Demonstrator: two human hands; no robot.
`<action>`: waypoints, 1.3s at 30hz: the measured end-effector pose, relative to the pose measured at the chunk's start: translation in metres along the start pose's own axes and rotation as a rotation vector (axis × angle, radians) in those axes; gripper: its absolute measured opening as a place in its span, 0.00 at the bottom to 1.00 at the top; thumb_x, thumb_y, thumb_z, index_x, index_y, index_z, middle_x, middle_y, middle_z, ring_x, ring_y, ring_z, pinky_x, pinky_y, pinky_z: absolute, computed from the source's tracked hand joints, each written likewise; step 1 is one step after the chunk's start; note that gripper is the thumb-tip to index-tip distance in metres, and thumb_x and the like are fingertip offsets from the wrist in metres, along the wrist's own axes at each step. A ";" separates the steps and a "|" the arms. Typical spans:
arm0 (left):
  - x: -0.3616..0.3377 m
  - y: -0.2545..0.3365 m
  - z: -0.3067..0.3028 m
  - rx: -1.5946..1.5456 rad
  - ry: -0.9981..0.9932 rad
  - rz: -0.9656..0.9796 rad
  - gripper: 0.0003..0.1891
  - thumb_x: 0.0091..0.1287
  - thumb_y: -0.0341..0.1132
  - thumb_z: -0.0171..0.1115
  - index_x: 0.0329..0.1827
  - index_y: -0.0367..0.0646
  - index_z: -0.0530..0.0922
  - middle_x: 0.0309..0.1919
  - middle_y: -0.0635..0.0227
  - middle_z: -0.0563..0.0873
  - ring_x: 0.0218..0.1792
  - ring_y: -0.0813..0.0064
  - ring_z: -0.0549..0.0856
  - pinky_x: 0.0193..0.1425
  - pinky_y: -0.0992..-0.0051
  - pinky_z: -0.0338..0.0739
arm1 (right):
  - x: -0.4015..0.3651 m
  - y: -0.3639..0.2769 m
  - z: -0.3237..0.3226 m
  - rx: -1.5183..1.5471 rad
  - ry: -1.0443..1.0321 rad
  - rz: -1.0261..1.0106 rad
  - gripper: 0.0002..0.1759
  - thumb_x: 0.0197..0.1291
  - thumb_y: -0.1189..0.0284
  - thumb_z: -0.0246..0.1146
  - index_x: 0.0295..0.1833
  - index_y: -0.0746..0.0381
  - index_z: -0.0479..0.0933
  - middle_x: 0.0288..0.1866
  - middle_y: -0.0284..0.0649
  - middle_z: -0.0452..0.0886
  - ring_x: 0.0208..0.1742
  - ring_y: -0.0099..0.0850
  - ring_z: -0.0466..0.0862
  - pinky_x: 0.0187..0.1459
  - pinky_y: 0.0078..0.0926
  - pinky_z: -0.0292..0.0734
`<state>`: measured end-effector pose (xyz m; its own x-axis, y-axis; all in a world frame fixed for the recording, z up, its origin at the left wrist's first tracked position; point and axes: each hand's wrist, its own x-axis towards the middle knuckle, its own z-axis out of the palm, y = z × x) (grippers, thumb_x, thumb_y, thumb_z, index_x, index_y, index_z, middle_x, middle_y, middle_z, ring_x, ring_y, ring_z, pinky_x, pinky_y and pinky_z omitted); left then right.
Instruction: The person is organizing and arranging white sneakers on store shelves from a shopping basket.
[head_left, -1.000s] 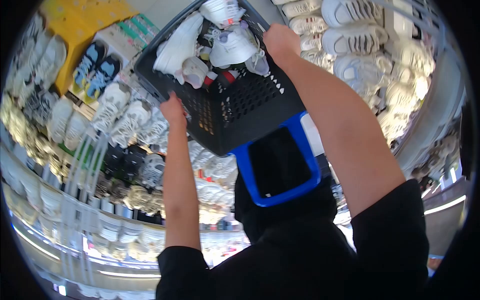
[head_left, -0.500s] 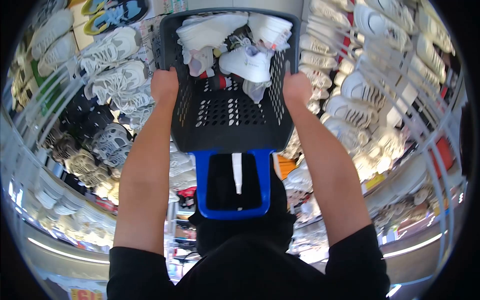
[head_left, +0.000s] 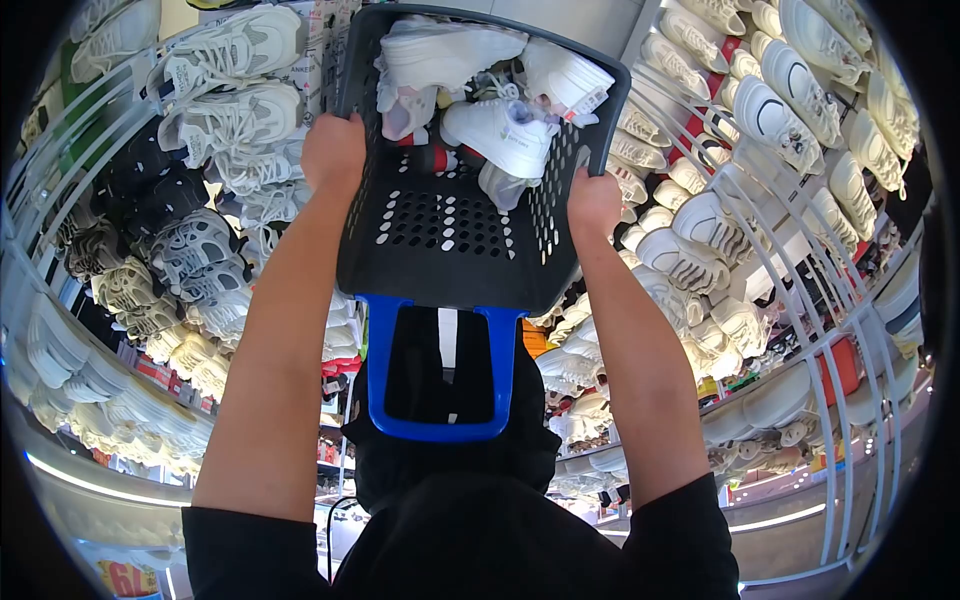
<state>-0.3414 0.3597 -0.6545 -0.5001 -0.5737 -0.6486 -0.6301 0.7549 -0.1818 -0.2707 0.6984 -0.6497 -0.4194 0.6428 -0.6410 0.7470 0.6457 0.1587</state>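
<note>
Left grip (head_left: 333,155) and right grip (head_left: 595,207) both got a dark basket (head_left: 450,277) by its sides, white shoes (head_left: 497,130) piled between them, blue handle (head_left: 440,432) nearer than either.

Bright white light, fairly crisp centre, strong fisheye bowing (corners black).

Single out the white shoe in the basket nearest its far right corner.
The upper right shoe, by that corner; the upper left shoe lies further left, the middle shoe nearer the blue handle.
</note>
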 end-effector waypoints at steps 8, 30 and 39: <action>-0.001 0.001 0.000 0.016 0.007 0.008 0.24 0.71 0.52 0.61 0.48 0.36 0.87 0.47 0.46 0.91 0.52 0.46 0.89 0.58 0.52 0.82 | 0.001 0.003 -0.001 -0.018 0.014 -0.035 0.24 0.68 0.53 0.65 0.44 0.67 0.87 0.41 0.56 0.89 0.46 0.54 0.90 0.51 0.50 0.83; 0.002 -0.003 -0.002 0.029 -0.013 0.019 0.23 0.71 0.51 0.61 0.48 0.37 0.87 0.47 0.47 0.91 0.51 0.46 0.90 0.57 0.52 0.83 | 0.001 -0.002 -0.002 -0.010 -0.006 0.021 0.22 0.66 0.55 0.64 0.45 0.66 0.88 0.42 0.55 0.89 0.47 0.55 0.89 0.52 0.51 0.82; 0.000 0.000 -0.005 0.028 -0.005 -0.003 0.22 0.71 0.51 0.61 0.48 0.38 0.87 0.46 0.48 0.91 0.51 0.46 0.90 0.57 0.53 0.83 | 0.004 0.002 0.004 -0.016 0.026 0.006 0.25 0.66 0.53 0.62 0.42 0.67 0.87 0.40 0.58 0.89 0.47 0.58 0.89 0.51 0.53 0.82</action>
<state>-0.3444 0.3586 -0.6509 -0.4953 -0.5749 -0.6513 -0.6148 0.7616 -0.2047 -0.2687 0.7007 -0.6553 -0.4283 0.6569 -0.6206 0.7411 0.6483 0.1748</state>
